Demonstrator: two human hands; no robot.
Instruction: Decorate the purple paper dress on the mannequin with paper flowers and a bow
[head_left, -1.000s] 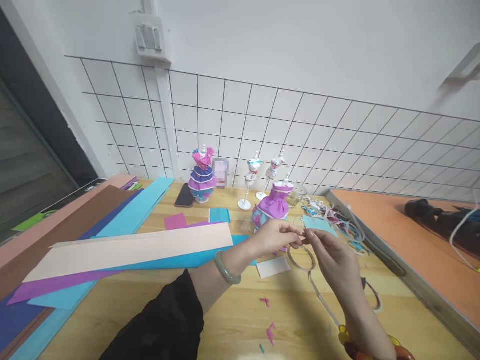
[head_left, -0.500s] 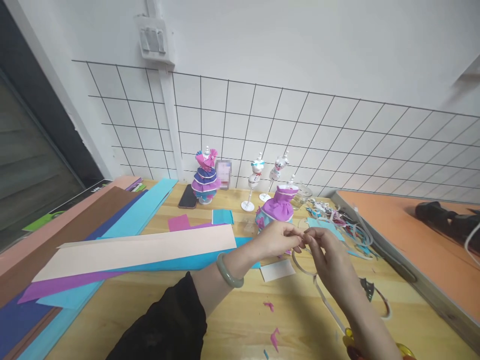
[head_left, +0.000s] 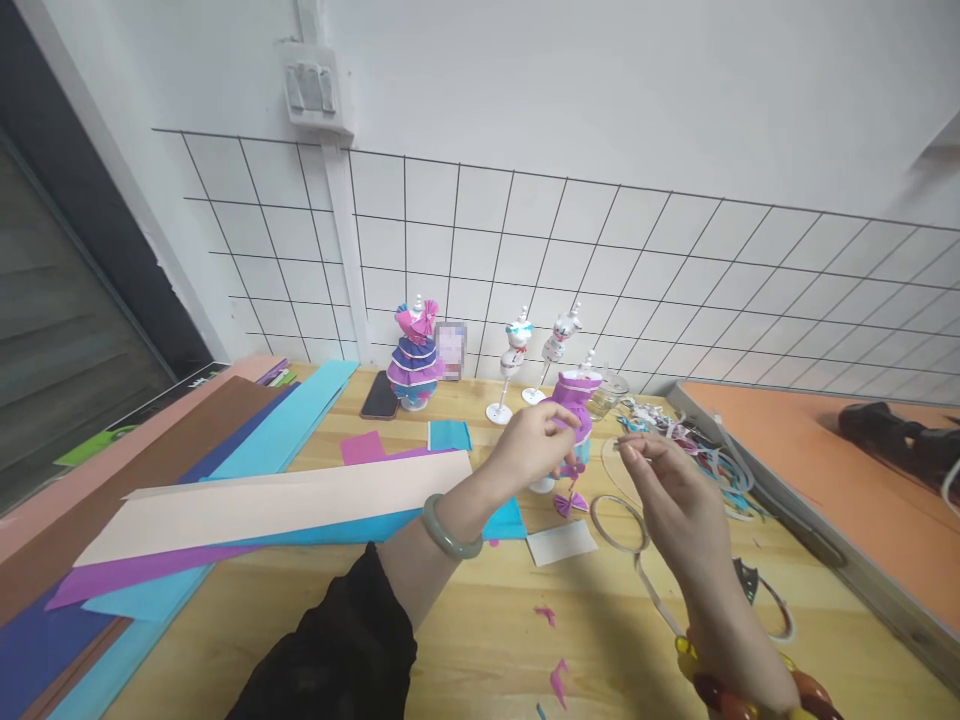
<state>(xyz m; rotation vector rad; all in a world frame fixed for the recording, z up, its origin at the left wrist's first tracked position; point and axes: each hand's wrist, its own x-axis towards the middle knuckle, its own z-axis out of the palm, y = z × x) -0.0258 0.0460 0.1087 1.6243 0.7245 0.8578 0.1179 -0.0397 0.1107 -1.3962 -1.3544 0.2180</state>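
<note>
My left hand (head_left: 536,440) is in front of the purple doll dress (head_left: 579,390) on a small dress form. Its fingers are loosely curled and apart, with nothing visible in them; whether they touch the dress I cannot tell. My right hand (head_left: 679,495) pinches thumb and fingertips together to the right of the dress, a tiny pale bit showing at the tips, too small to name. Below the dress lies a purple bow (head_left: 571,503). Near it are a white card (head_left: 562,543) and a ring of pale ribbon (head_left: 619,524).
Long coloured paper strips (head_left: 292,500) spread across the left side. Behind stand a dressed form (head_left: 416,360) and two white forms (head_left: 517,350), beside a phone (head_left: 379,396). Tangled ribbons (head_left: 705,445) and an orange tray (head_left: 795,450) are at right. Pink scraps (head_left: 558,682) lie in front.
My hands were together at the fingertips; now they are apart. The left has moved up and left to the dress, while the right keeps its pinch. The view has shifted slightly.
</note>
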